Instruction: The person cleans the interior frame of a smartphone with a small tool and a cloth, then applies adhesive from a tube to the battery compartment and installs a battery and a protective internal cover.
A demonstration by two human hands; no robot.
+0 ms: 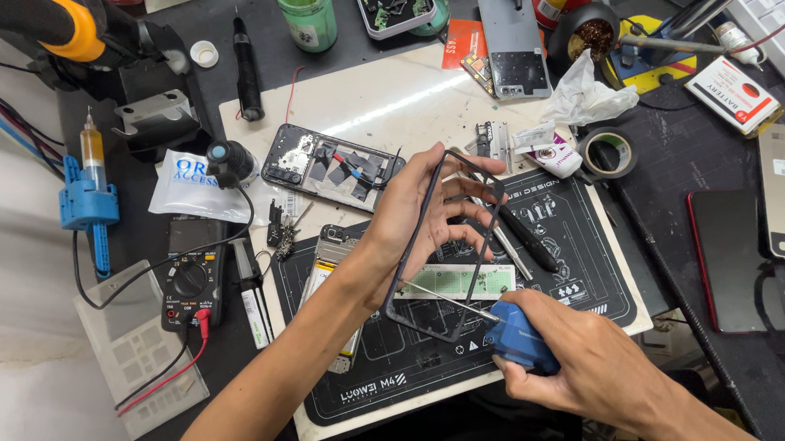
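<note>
Thin dark phone frame (446, 245), held tilted above the black work mat (585, 266) in closed left hand (418, 213); right hand (580, 362) gripping blue-handled screwdriver (501, 330), its tip against the frame's lower edge; opened phone (331, 166) lying beyond.

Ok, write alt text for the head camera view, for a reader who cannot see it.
Over a cluttered repair bench, a person's left hand holds up a thin dark phone frame while the right hand works a blue-handled screwdriver tip against it. Below lies a black work mat; an opened phone and a black multimeter sit to the left.
</note>
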